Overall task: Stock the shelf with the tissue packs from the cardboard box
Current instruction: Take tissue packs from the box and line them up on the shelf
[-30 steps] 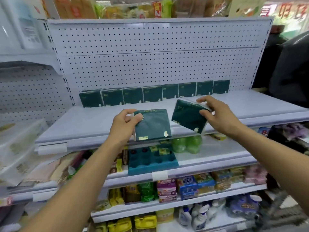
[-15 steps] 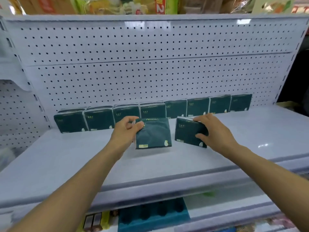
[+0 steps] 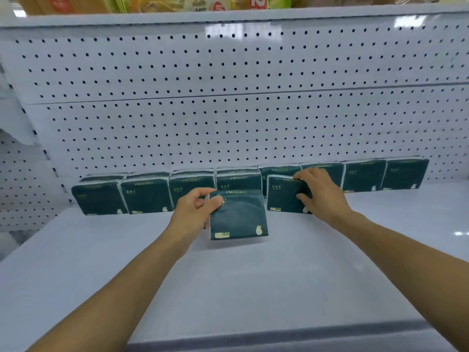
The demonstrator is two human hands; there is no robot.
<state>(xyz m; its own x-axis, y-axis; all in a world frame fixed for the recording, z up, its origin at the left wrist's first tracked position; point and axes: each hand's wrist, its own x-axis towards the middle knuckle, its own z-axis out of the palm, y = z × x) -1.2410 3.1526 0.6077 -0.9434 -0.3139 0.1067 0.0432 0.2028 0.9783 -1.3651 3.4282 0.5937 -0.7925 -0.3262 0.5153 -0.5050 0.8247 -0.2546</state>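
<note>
A row of several dark green tissue packs (image 3: pixel 146 194) stands against the pegboard at the back of the white shelf (image 3: pixel 253 288). My left hand (image 3: pixel 195 209) grips the upper left corner of one dark green tissue pack (image 3: pixel 239 217), held upright just above the shelf in front of the row. My right hand (image 3: pixel 319 194) holds a second tissue pack (image 3: pixel 283 196) by its top and right side, standing close in front of the back row. The cardboard box is out of view.
The white pegboard back panel (image 3: pixel 228 110) rises behind the row. Another shelf overhead carries colourful packaged goods (image 3: pixel 215 3). Bare shelf surface lies in front of the packs, down to the grey front edge (image 3: pixel 279 336).
Both hands have carried their packs forward from below the shelf edge onto the shelf, toward the back row. The right pack now stands upright near the row; the view has moved closer.
</note>
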